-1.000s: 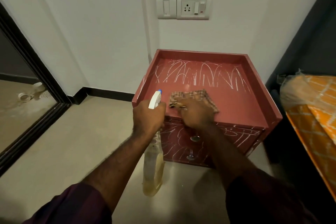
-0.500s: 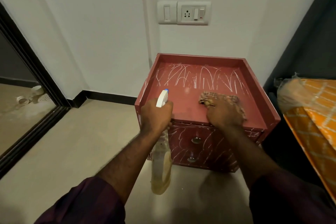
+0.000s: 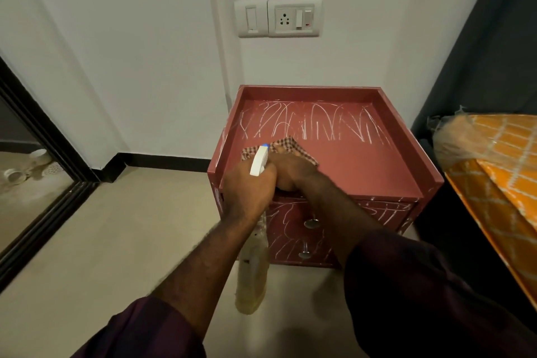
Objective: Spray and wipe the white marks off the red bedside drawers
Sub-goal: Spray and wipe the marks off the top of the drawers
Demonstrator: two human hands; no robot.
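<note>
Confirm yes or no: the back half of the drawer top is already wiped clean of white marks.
No. White marks still cover the back of the red bedside drawers, beyond the cloth under the right hand.

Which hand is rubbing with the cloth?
The right hand: it presses the checked cloth onto the red drawers' top. The left hand only grips the spray bottle.

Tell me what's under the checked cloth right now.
The checked cloth lies on the red top of the bedside drawers, pressed by the right hand. White marks show beyond it; any marks beneath it are hidden.
</note>
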